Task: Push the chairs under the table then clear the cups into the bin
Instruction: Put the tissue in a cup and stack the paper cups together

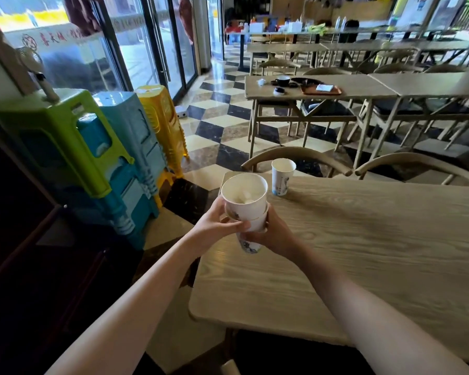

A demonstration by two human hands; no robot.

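**Paper cups being nested, one more on the desk**

Paper cups are being gathered at the near-left corner of the desk (363, 253). The clearing step is judged to be in hand, since two chairs (295, 155) at the far side are seen tucked in w/ backs close to the desk edge.

The upper cup (244, 193) is seated in the lower cup (256, 226), and the stack is held slightly tilted just above the desk's left edge. The left hand (217, 226) is wrapped round the join, fingers curled on the cup wall. The right hand (274, 234) is closed round the lower cup from the other side.

Contents: sth white & crumpled, prob. tissue, is seen in the upper cup; no liquid can be made out. A third cup (283, 177) stands upright near the far-left corner, apart from both hands. Its inside looks empty, tho the bottom is not fully shown.

Next move, as judged: one hand is to be freed w/ the stack gripped by the other, then the third cup is to be picked up & nested. The bin is not in view, so its place can't be told.
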